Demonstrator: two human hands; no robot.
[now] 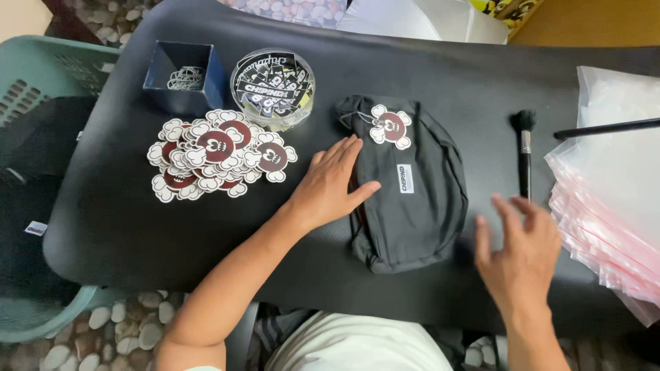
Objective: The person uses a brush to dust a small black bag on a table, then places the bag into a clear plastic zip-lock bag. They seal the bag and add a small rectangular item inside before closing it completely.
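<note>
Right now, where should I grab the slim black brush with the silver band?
Pinch the slim black brush at its bare lower handle, coming from the near side with the right hand. It lies flat, bristles pointing away, and the handle end sits nearest those fingers.

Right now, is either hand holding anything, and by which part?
Nothing is gripped. The left hand rests flat on the black pouch's left edge; the right hand hovers open beside it.

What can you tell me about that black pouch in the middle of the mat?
The black fabric pouch lies flat on the dark mat, soft and rounded. A small white label sits on its front, and a flower-shaped maroon-and-white tag rests near its top end. The left hand presses its left edge.
</note>
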